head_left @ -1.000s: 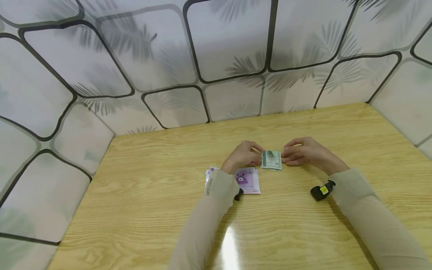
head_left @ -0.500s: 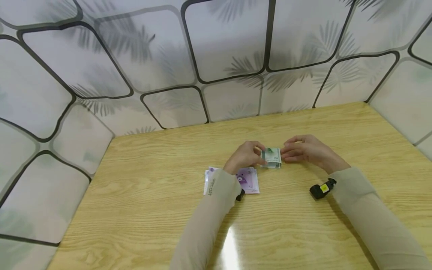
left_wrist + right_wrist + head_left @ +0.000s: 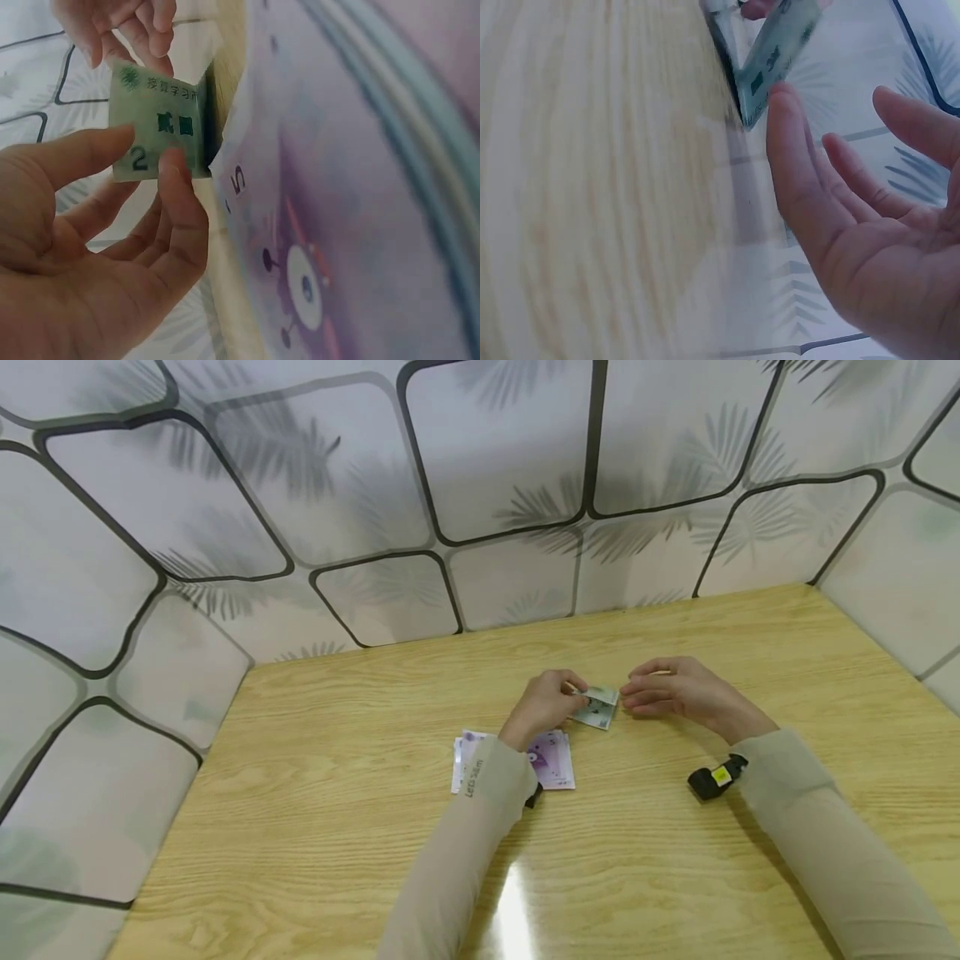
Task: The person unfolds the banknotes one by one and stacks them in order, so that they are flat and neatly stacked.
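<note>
In the head view my left hand (image 3: 546, 706) pinches a small green banknote (image 3: 600, 692), tilted up off more green paper (image 3: 596, 717) that lies on the table. The left wrist view shows the raised green banknote (image 3: 161, 112) with a "2" and Chinese characters, thumb and fingers at its edge. My right hand (image 3: 675, 693) is just right of it, fingers extended. In the right wrist view a fingertip of the right hand (image 3: 870, 210) is close to the banknote (image 3: 776, 56); I cannot tell if they touch. Purple banknotes (image 3: 551, 760) marked "5" lie below my left wrist.
The wooden table (image 3: 337, 827) reaches back to a patterned wall covering (image 3: 510, 443) with leaf prints. A black wrist camera (image 3: 712, 779) sits at the right cuff. The left sleeve (image 3: 495, 785) covers part of the purple banknotes.
The green banknote lay flat between the hands a second ago. Its front edge has since come up in my left hand's grip, uncovering the green paper below. My right hand has shifted only slightly.
</note>
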### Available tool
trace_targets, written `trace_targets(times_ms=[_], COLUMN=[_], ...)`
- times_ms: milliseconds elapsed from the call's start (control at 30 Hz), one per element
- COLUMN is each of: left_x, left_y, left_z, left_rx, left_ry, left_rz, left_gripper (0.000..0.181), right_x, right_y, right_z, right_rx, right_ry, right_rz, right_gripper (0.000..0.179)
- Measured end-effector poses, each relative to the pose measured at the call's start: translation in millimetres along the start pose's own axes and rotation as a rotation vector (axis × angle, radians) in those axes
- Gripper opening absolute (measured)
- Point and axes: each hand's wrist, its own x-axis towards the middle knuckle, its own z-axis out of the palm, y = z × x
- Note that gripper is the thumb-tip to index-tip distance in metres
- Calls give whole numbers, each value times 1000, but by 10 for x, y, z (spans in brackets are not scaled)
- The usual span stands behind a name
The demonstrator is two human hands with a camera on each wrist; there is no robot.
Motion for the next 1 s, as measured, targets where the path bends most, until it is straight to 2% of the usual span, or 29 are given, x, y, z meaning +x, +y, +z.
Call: trace_targets(times_ms=[100, 233, 367, 433, 533, 700, 1000], left_x=[3, 18, 37, 40, 49, 70, 28], left_y=[6, 20, 35, 46, 61, 51, -31], left_z=[8, 17, 21, 21, 23, 8, -84], left_rx=[49, 66, 90, 74, -7, -153, -245], left_ry=[52, 139, 236, 272, 305, 329, 314], left_rz=[40, 78, 112, 119, 108, 57, 9], left_gripper=[18, 18, 19, 18, 18, 17, 19], right_x=[-2, 17, 42, 50, 54, 34, -4], right_y=[14, 40, 38, 25, -2, -22, -16], right_z=[-11, -6, 18, 28, 40, 42, -34], right_rx=[-55, -171, -266, -305, -346, -328, -191], right_ry=[20, 43, 12, -11, -24, -13, 71], right_rz=[-16, -29, -21, -14, 4, 29, 18], right_gripper=[45, 51, 55, 57, 56, 50, 38])
